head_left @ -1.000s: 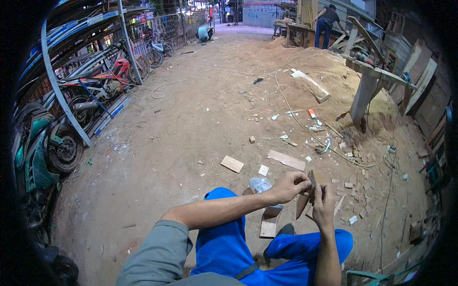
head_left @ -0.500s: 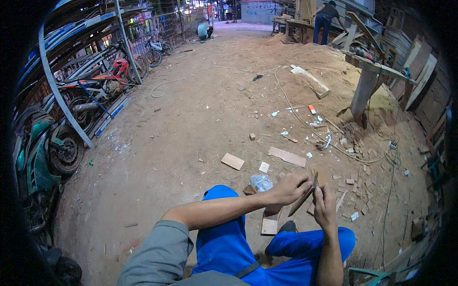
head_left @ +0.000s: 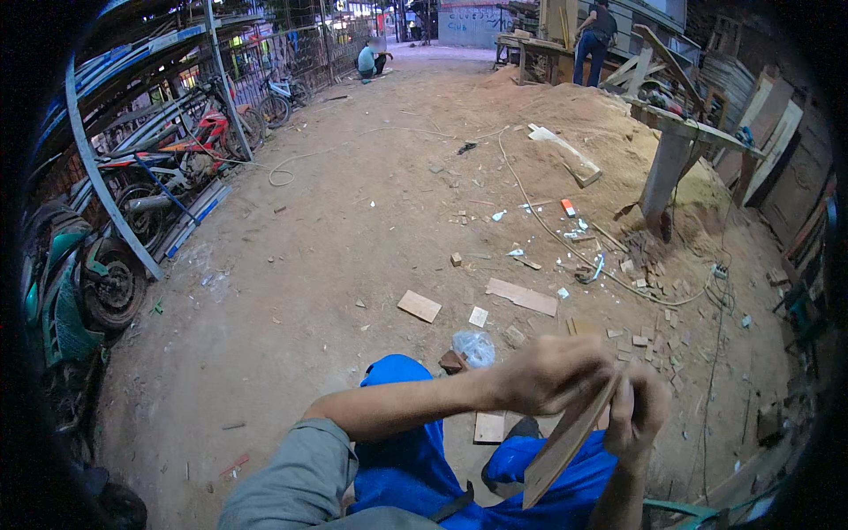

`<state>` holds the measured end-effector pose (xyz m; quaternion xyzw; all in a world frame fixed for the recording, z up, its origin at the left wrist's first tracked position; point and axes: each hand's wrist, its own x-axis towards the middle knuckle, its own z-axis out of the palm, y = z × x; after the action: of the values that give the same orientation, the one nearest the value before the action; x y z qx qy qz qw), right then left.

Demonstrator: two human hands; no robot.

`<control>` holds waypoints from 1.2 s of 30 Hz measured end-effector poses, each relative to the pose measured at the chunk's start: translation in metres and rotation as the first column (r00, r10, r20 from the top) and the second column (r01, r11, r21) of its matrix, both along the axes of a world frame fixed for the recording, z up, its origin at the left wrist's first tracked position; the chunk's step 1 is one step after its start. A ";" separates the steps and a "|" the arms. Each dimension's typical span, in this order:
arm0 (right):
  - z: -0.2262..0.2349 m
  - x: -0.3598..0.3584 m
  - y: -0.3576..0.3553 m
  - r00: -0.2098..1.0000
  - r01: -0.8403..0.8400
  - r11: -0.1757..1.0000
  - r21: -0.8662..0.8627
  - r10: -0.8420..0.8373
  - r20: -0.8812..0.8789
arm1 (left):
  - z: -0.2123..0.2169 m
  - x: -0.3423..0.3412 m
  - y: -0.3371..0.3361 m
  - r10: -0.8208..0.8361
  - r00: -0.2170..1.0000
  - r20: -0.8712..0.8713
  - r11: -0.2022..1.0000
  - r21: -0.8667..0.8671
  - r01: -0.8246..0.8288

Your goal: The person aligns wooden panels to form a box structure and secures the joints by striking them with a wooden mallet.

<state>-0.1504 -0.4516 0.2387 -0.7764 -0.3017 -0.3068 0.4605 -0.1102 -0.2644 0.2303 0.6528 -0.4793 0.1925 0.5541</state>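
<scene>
A thin wooden board (head_left: 568, 446) slants between my hands, its lower end hanging over my blue-trousered legs. My left hand (head_left: 555, 375) is closed at the board's upper end, somewhat blurred, with its fingertips partly hidden. My right hand (head_left: 640, 411) grips the same end from the other side, thumb along the board and fingers curled. On the ground past my knee lie a clear plastic bag (head_left: 475, 348) and a dark brown block (head_left: 452, 362). A flat wood piece (head_left: 488, 427) rests by my foot.
Wood offcuts (head_left: 419, 306), a longer strip (head_left: 522, 297) and a cable (head_left: 539, 212) lie on the dirt. Motorcycles (head_left: 115, 274) line the left. At right stands a wooden bench (head_left: 667, 172) by sawdust. One person (head_left: 369, 60) squats far off; another (head_left: 594, 44) stands at a workbench.
Both hands have come closer to me with the board, which now looks larger and hangs lower over my legs. The far standing person has straightened somewhat.
</scene>
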 end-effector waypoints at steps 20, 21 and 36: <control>-0.025 0.003 -0.019 0.914 -0.152 0.977 -0.152 0.080 -0.399 | -0.026 -0.003 0.013 0.078 0.974 -0.213 0.977 0.212 -0.032; -0.008 -0.007 -0.017 0.922 -0.150 0.979 -0.136 0.089 -0.376 | -0.026 -0.009 0.010 0.073 0.986 -0.153 0.987 0.153 -0.049; -0.118 0.082 -0.003 0.647 -0.064 0.962 0.267 0.244 -0.722 | -0.132 0.065 -0.010 0.474 0.556 -0.683 0.879 0.397 -0.263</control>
<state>-0.0682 -0.4550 0.1205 -0.7496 -0.1154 0.0492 0.6499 -0.0456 -0.2747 0.0982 0.8217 -0.0716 -0.0501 0.5631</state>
